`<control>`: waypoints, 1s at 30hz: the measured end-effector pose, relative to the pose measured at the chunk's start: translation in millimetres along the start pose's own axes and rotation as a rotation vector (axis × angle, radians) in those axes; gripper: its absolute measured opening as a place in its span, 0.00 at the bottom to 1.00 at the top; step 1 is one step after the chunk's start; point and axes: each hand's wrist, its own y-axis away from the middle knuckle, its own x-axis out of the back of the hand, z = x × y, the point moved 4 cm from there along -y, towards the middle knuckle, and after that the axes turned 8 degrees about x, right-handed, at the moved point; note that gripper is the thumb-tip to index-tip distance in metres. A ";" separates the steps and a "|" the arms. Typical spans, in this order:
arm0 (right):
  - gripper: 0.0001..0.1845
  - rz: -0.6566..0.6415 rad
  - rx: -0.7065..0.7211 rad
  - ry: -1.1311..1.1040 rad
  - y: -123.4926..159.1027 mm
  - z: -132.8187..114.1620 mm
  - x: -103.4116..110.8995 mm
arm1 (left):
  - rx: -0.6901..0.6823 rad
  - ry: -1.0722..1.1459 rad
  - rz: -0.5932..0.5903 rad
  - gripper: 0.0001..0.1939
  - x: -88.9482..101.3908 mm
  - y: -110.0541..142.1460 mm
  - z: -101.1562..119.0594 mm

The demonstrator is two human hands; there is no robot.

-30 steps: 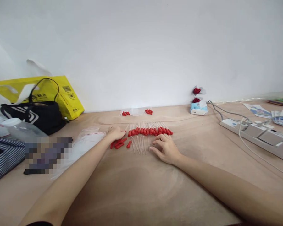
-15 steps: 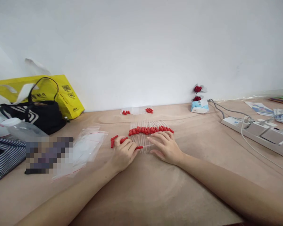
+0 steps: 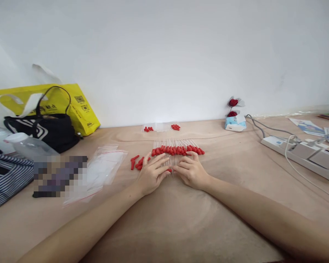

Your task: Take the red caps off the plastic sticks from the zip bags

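Between the fingertips of both hands lies a small red rubber bulb, partly hidden. My left hand is closed in a pinch around it. From the right, my right hand pinches at the thin clear dropper tube joined to that bulb; little of the tube shows. Just beyond my fingers is a row of droppers, clear tubes with red bulbs, laid side by side. Further bare clear tubes lie under and between my hands. Several loose red bulbs are left of my left hand.
Clear zip bags lie at left, near a plastic bottle, a striped bag, a black bag and a yellow bag. Small bags of red bulbs rest by the wall. At right are a tissue pack and power strip.
My hands have come together, the left moving right with the red bulb, so the tube between them is now mostly covered. The view has shifted slightly.
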 end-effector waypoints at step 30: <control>0.13 -0.101 -0.255 -0.133 20.8 20.9 -6.1 | 0.233 0.154 0.148 0.10 21.8 2.2 -30.3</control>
